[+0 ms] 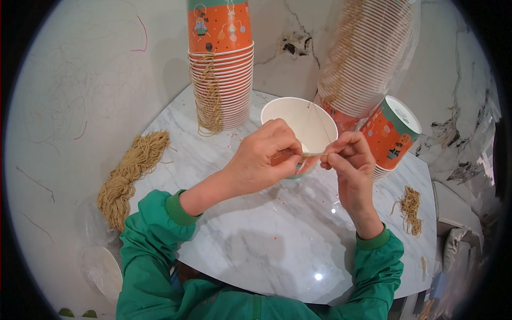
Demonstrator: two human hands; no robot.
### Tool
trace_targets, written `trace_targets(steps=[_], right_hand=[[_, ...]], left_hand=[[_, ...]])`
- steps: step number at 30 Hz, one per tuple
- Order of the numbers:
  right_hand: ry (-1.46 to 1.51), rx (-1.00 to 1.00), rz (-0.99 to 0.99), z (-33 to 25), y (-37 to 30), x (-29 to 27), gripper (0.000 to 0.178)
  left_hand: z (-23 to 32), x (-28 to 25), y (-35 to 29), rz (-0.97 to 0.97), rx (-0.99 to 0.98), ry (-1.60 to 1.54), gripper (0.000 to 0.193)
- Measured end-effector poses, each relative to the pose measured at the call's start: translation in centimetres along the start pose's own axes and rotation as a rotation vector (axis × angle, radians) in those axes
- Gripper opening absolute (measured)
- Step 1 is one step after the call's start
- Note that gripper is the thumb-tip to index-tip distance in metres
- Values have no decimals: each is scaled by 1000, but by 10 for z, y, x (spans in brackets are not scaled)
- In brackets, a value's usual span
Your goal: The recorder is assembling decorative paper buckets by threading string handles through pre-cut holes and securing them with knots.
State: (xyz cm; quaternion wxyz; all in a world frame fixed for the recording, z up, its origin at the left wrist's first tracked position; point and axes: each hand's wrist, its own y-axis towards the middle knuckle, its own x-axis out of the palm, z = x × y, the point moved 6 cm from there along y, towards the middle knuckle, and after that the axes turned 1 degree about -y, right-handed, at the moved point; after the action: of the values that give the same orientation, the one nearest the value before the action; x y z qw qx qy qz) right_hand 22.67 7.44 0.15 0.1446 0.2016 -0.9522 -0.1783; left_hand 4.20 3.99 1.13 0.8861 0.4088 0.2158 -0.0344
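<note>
A paper cup (296,118) with a white inside and an orange and green outside stands upright in front of me, its mouth facing up. A thin tan string (324,121) runs from the cup's far rim across the mouth to my fingers at the near rim. Thumb and forefinger of my left hand (261,154) pinch the string at that near rim. Just to the right, my right hand (352,170) is closed in a pinch on the same string. My fingers hide part of the cup's front.
Tall stacks of cups (224,90) and plastic-wrapped cups (368,53) stand at the back of the marble table (240,229). An upside-down stack (392,130) leans at right. Tan string bundles lie at left (130,178) and right (410,210). Walls close in behind and left.
</note>
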Motion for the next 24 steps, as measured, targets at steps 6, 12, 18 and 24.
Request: trace_targets(steps=[6, 12, 18, 24], right_hand=[[13, -73, 44, -11, 7, -14, 23], [-26, -96, 68, -15, 9, -22, 22], [-179, -124, 61, -22, 10, -21, 20], [-645, 2, -185, -11, 4, -4, 21]], left_hand=[[-8, -10, 2, 67, -19, 35, 11], [-10, -11, 0, 70, 0, 43, 11], [-14, -17, 1, 98, -17, 30, 14], [-21, -22, 0, 140, -41, 24, 9]])
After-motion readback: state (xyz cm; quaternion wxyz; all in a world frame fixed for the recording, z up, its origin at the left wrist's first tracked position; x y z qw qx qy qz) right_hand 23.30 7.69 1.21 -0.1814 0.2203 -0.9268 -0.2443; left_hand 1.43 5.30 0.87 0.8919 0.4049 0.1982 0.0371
